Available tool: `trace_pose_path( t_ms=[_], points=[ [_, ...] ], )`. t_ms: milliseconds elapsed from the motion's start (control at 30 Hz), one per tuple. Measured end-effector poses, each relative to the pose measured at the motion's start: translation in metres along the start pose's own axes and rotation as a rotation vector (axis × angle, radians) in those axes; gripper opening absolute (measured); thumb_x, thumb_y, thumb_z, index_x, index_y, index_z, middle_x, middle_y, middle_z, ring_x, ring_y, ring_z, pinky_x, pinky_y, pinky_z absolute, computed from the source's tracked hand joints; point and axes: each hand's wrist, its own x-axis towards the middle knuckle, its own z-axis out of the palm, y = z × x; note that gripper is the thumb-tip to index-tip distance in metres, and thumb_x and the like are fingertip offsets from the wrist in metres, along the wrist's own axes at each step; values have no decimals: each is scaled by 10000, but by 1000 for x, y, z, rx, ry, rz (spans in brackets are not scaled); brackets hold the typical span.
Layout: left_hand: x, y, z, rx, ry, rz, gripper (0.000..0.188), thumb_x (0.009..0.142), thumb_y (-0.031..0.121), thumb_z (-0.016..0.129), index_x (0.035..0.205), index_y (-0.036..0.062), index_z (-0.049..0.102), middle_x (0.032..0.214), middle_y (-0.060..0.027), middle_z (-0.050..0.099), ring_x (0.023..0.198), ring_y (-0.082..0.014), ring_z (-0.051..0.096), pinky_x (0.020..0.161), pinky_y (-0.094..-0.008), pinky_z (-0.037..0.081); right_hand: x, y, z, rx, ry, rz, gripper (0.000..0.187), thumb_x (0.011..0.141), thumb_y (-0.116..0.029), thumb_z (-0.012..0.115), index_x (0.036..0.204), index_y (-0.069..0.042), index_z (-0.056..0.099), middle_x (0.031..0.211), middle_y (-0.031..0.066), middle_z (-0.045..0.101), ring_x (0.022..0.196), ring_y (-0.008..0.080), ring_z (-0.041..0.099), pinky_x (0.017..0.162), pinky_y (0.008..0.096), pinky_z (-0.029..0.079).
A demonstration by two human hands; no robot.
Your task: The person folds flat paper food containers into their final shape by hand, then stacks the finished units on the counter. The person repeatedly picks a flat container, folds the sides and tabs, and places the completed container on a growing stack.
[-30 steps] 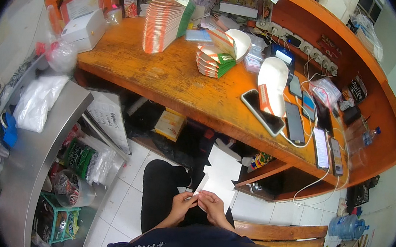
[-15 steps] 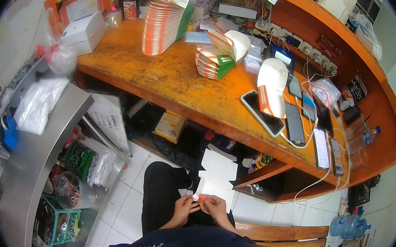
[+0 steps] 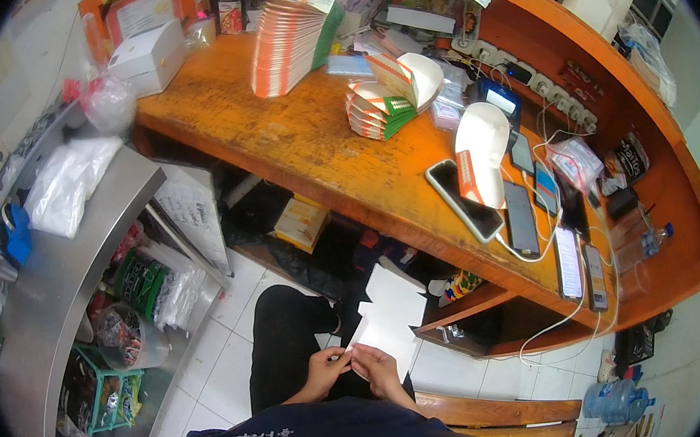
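A flat white cardboard box blank [image 3: 391, 318] with notched flaps lies over my lap, its far end reaching toward the desk. At its near left corner, my left hand [image 3: 323, 374] is closed, with fingers pinching the edge of the card. Beside it my right hand [image 3: 376, 368] grips the same near edge, thumb and fingertips close to those of the left. The fingertips partly hide the folded bit of card between them.
On the orange desk [image 3: 207, 112] stand a tall stack of nested orange-and-green cartons [image 3: 287, 47], a shorter stack [image 3: 379, 111], and an open white carton [image 3: 482, 139] beside several phones [image 3: 569, 262] with cables. A steel counter [image 3: 114, 209] is at left, a wooden bench [image 3: 497, 408] at right.
My hands have drawn closer together at the card's near edge. The orange patch seen between them is now hidden, and the blank has tilted slightly, shifting to the right.
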Motion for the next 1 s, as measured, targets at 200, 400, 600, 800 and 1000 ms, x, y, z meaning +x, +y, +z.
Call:
trace_pose_path(
  t_ms=[200, 400, 600, 800, 1000],
  points=[
    [-8, 7, 16, 108, -155, 143, 250, 930, 84, 609, 1149, -36, 591, 1099, -109, 626, 1016, -128, 596, 876, -241, 468, 5, -13, -5, -10, 12, -19, 278, 851, -72, 702, 1083, 60, 623, 969, 123, 676, 882, 165, 654, 772, 240, 553],
    [14, 14, 4, 49, 4, 37, 551, 956, 266, 541, 1382, -24, 346, 1362, -158, 396, 1232, -209, 418, 997, -322, 379, -16, -13, 1, -247, -468, 192, 265, 835, -79, 722, 1066, 35, 659, 968, 100, 696, 883, 146, 657, 781, 260, 535],
    [5, 11, 6, 223, -24, 232, 499, 973, 107, 479, 1447, 29, 347, 1191, -137, 547, 1070, -186, 535, 904, -284, 429, -9, -20, 14, -939, -213, -502, 463, 766, -146, 791, 1169, -33, 595, 1032, 104, 620, 849, 168, 629, 730, 283, 529],
    [-21, 66, 14, 844, -168, 502, 366, 950, 94, 494, 1311, 66, 547, 1051, -134, 587, 926, -264, 594, 817, -322, 474, -18, -30, 15, -87, -209, -192, 538, 868, -93, 663, 1313, -131, 362, 1169, 83, 493, 1097, 174, 509, 794, 351, 535],
    [-29, 80, 22, 1077, -197, 730, 290, 935, 120, 540, 1219, 81, 588, 975, -101, 628, 861, -258, 627, 768, -326, 500, -29, -44, 15, -39, -54, -183, 281, 932, -155, 608, 1165, -53, 489, 1080, 105, 606, 961, 172, 615, 795, 323, 564]
  ],
)
